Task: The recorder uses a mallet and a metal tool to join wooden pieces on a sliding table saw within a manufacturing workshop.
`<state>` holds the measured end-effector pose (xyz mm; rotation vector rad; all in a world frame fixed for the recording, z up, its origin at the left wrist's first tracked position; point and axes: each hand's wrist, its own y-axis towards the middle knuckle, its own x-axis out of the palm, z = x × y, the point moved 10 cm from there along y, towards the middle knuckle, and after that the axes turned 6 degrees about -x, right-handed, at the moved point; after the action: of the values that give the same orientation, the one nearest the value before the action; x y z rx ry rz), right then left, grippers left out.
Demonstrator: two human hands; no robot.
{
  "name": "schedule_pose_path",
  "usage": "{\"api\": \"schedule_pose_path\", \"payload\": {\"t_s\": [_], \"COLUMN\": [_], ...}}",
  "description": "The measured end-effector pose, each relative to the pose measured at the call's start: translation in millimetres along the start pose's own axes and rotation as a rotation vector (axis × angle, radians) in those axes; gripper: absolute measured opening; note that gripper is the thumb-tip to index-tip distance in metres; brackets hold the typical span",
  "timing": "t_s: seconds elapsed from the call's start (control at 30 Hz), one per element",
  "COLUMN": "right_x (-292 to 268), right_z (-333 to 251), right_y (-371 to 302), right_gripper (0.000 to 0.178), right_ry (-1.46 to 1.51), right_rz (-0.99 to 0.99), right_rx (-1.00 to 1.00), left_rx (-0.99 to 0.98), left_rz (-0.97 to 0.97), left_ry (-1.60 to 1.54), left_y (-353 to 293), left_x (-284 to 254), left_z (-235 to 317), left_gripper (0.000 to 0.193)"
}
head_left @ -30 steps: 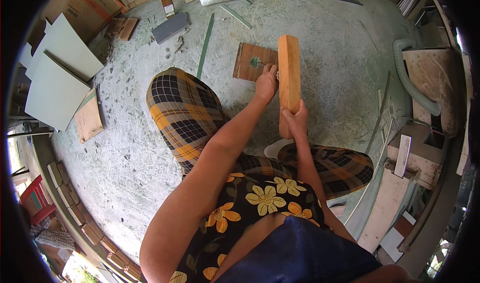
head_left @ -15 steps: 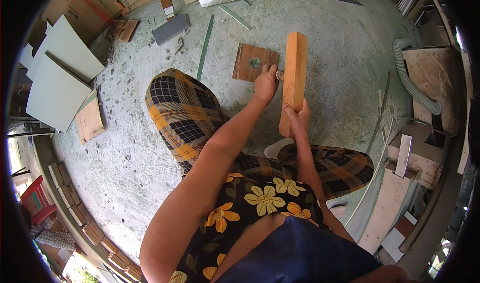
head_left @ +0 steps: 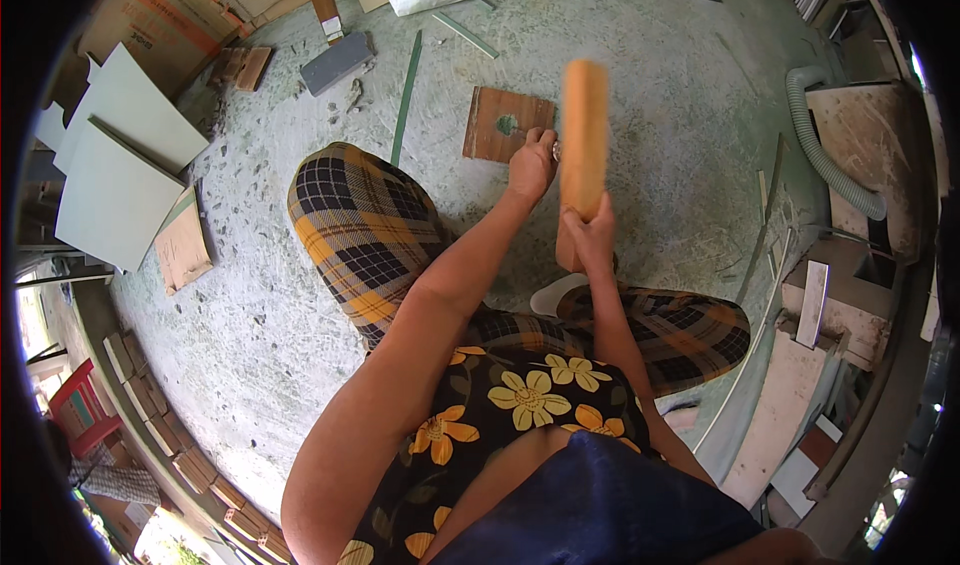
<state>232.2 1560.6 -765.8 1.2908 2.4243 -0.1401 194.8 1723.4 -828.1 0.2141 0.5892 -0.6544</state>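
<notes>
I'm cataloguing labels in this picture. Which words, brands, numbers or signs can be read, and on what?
Large cardboard box: orange-red print, not copied out here.
Small cardboard piece: any marks are too small to read.
Wooden block in the right hand: none visible.

Far ahead and to the left of your left hand's (head_left: 531, 170) fingers (head_left: 545, 137), a brown cardboard box (head_left: 155, 45) carries printing: lettering along an orange band (head_left: 180, 7) and more orange print below it. Well left of those same fingers, and closer to you, a flat cardboard piece (head_left: 186, 250) seems to bear a small faint mark, too blurred to read.
</notes>
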Motion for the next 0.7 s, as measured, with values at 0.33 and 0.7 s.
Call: {"api": "schedule_pose_path", "payload": {"t_s": [0.33, 0.7], "right_x": [0.5, 9.8], "right_z": [22.8, 29.0], "right_y": [-1.8, -5.9], "right_gripper": [0.038, 0.038], "right_ry": [-0.181, -0.333], "right_rz": [-0.083, -0.165], "right_rx": [0.141, 0.158], "left_rx": [0.09, 0.101], "left_rz": [0.04, 0.01], "left_ry": [0.116, 0.126], "left_y": [-4.5, -0.9], "left_x": [5.0, 4.9], "left_z": [-4.5, -9.7], "left_gripper": [0.018, 0.016]}}
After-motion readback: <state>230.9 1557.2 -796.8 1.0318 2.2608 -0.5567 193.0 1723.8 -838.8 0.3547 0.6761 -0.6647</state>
